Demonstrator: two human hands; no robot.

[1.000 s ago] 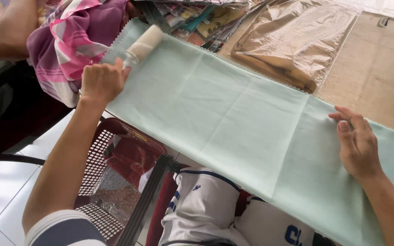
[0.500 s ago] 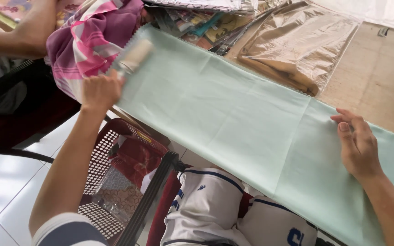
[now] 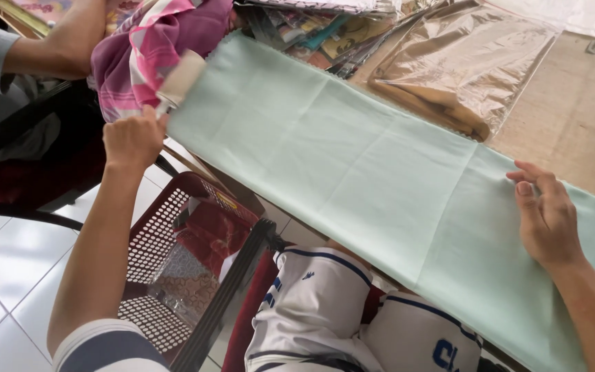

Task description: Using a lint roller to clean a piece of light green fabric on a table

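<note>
Now the cream cylindrical lint roller, gripped in the closed left hand, has been drawn off the far-left end of the long pale-green cloth, so that end looks covered. The right hand is pressed flat, fingers spread, holding the cloth on the brown table.

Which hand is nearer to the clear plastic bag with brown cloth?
Right. The right hand rests on the green cloth just below the plastic bag; the left hand is far across, holding the roller.

Clear plastic package upper right; colourful packets beside.
</note>
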